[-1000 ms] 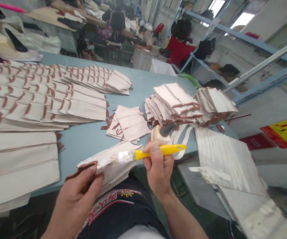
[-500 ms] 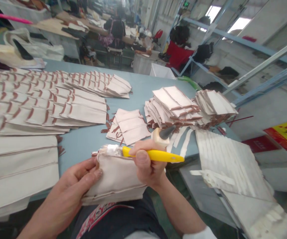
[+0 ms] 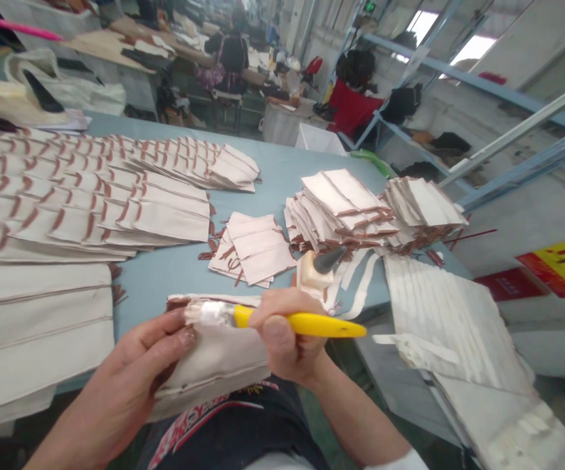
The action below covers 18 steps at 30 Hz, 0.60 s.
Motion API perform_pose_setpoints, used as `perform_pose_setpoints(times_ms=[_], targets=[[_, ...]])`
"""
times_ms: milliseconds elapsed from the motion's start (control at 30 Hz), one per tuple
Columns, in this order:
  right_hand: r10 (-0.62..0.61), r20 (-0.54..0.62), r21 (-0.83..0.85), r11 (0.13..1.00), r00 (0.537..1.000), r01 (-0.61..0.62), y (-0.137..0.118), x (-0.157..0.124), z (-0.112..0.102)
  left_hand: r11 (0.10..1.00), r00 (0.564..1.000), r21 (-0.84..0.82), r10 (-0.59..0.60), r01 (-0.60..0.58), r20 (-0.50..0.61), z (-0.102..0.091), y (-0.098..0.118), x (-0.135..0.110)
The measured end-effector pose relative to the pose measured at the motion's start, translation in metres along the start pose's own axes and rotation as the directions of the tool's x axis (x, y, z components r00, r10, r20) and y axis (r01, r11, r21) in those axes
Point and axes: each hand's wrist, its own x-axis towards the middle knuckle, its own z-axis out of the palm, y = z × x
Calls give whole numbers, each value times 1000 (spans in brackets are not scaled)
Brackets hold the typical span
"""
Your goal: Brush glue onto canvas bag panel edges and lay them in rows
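Observation:
My left hand (image 3: 130, 378) grips the left side of a folded cream fabric piece (image 3: 218, 359) with brown trim, held over my lap at the table's near edge. My right hand (image 3: 287, 339) is closed round a yellow-handled brush (image 3: 306, 324); its silver ferrule and bristles rest on the piece's top edge, close to my left fingertips. Just beyond my right hand stands a small glue bottle (image 3: 318, 269) with a dark nozzle.
The blue table (image 3: 179, 267) carries long rows of overlapping cream pieces (image 3: 91, 196) at left, a small pile (image 3: 256, 248) in the middle and stacks (image 3: 346, 209) at right. White strips (image 3: 439, 313) lie on a lower surface at right. A person (image 3: 228, 49) sits far behind.
The fabric piece has turned flatter and lower in my left hand, and the brush has slid left along its top edge.

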Motion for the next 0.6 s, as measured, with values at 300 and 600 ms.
perform_pose_setpoints(times_ms=[300, 600], targets=[[-48, -110, -110, 993, 993, 36, -5, 1, 0, 995, 996, -54, -88, 87, -19, -3, 7, -2], [-276, 64, -58, 958, 959, 280, -5, 4, 8, 956, 980, -262, -163, 129, -114, 10, 18, -2]])
